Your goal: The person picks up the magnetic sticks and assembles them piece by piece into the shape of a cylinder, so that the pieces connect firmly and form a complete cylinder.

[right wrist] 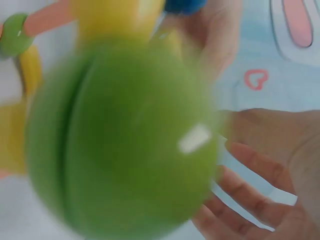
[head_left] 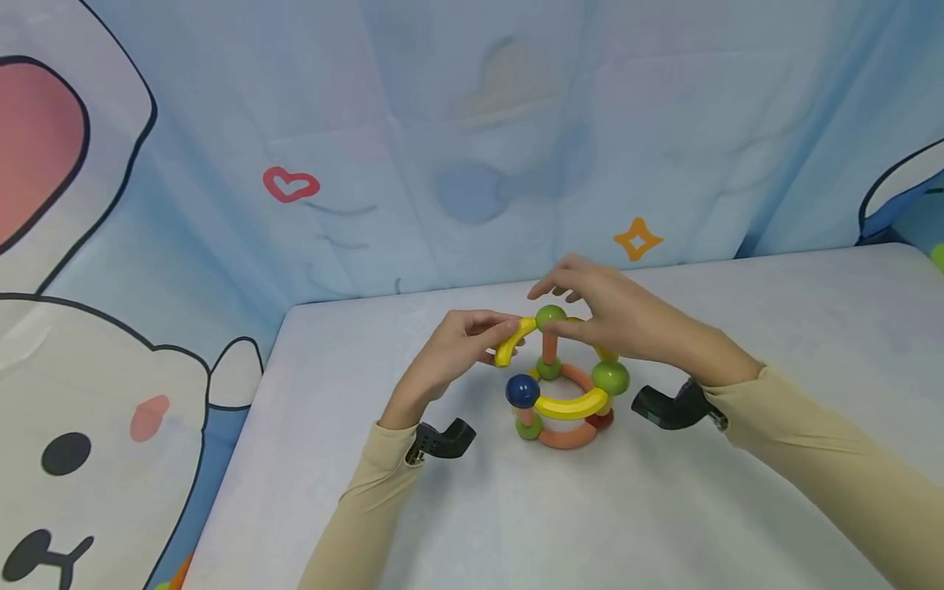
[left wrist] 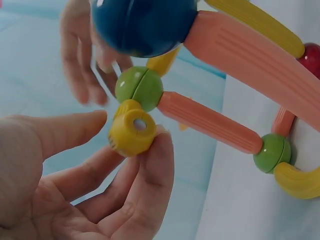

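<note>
A magnetic ball-and-rod toy stands on the table, with a ring of curved rods at its base. My left hand [head_left: 469, 340] pinches a yellow curved rod [head_left: 514, 342], one end against the top green ball [head_left: 551, 316]. Its other end, with a round metal spot, faces the left wrist camera. Fingers loosely spread, my right hand [head_left: 615, 307] hovers by that ball, its thumb close beside it; whether they touch I cannot tell. A dark blue ball [head_left: 523, 391] and a larger green ball [head_left: 610, 378] sit lower, joined by a yellow curved rod [head_left: 571, 408].
Pale cloth covers the table [head_left: 295, 459]. Behind it hangs a blue printed curtain [head_left: 442, 123] with cartoon figures. Black wrist cameras sit on both forearms, the right one [head_left: 667, 407] close to the toy. A dark red ball [head_left: 601, 419] is low on the toy's right.
</note>
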Demonstrator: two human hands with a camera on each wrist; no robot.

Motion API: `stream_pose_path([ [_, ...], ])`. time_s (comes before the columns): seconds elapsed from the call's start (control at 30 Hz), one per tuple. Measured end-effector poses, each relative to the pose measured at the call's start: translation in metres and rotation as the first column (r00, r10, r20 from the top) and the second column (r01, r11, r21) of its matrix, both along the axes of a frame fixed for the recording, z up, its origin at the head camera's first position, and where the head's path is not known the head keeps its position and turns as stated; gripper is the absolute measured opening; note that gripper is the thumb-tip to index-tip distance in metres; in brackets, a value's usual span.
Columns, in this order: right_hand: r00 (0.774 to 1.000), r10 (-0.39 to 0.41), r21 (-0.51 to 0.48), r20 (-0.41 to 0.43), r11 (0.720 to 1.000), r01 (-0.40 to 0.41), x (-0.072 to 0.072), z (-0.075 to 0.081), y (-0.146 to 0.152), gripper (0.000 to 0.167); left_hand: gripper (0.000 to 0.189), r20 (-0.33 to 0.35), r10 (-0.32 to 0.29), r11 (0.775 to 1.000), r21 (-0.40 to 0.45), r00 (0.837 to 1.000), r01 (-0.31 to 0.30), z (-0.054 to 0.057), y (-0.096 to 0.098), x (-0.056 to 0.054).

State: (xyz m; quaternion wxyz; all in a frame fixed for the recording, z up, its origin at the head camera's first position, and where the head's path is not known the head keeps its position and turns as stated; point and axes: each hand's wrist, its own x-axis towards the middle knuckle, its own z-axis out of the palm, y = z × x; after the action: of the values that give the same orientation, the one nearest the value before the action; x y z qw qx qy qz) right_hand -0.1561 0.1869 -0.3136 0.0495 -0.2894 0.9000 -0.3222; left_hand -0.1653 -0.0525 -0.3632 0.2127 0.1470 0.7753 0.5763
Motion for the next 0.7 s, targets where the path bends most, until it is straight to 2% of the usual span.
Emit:
stream_pose_path([
  [0.17,0.991,0.087,-0.047,-0.098,0.995,-0.092,0.028,0.007,-0.01,0.024,0.035,0.023,-0.002,1.0,0.028,1.0,0.001,-0.002,-0.004,0.0],
  [0.33,0.985,0.151,0.024,-0.09,0.989,-0.149,0.049,0.001,-0.021,0.024,0.033,0.02,-0.016,0.997,0.07,1.0,0.015,-0.003,-0.005,-0.002],
  [0.43,0.981,0.163,0.053,-0.108,0.986,-0.158,0.053,-0.004,-0.025,0.027,0.033,0.026,-0.029,0.996,0.087,0.999,0.027,-0.002,-0.004,-0.002],
  [0.7,0.974,0.173,0.011,-0.148,0.985,-0.173,0.05,-0.012,-0.028,0.025,0.035,0.08,-0.025,0.995,0.097,0.996,0.017,-0.001,-0.002,-0.003],
])
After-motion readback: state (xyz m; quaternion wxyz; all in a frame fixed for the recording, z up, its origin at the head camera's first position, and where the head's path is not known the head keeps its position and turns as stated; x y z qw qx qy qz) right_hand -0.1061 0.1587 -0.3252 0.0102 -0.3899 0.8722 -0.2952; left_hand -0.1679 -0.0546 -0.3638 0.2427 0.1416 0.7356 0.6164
